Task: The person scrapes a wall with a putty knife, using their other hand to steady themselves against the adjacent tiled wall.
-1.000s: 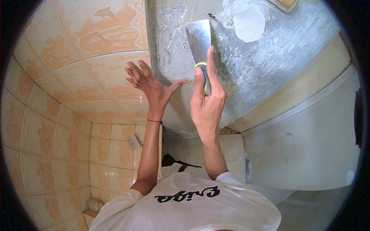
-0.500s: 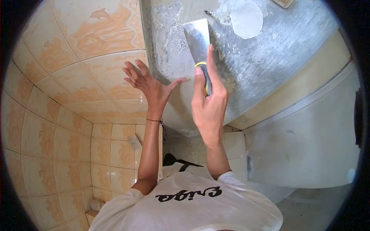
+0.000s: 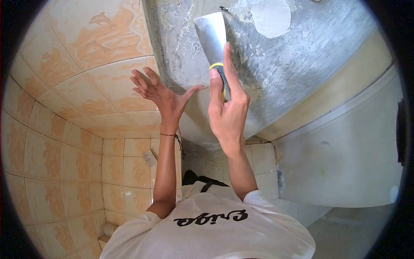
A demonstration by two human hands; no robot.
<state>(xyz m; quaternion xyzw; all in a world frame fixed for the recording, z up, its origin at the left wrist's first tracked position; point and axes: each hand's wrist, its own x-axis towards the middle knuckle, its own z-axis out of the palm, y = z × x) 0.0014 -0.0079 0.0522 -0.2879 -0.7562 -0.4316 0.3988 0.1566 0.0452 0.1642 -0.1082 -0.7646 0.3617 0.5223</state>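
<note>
My right hand (image 3: pixel 230 114) grips a putty knife (image 3: pixel 212 36) by its grey and yellow handle, index finger stretched along the blade's edge. The wide metal blade points away from me over a rough grey cement surface (image 3: pixel 284 77). To the left, my left hand (image 3: pixel 166 97) is empty, with fingers spread and thumb pointing toward the knife. It is nearest to the corner where the tiled wall (image 3: pixel 108 90) meets the cement. A pale round patch (image 3: pixel 271 19) shows on the cement, right of the blade. Close to the blade's tip is a small dark bit (image 3: pixel 223 8).
Orange and cream tiles with dolphin pictures line the left side. A large pale panel (image 3: pixel 336 159) stands on the right, beside a cream strip (image 3: pixel 336 99). A small white card-like piece (image 3: pixel 149 158) is at the lower left tiles.
Both hands and the putty knife appear slightly farther left in view, along with the cement and upper tiles. The grip on the knife and the spread left fingers look the same.
</note>
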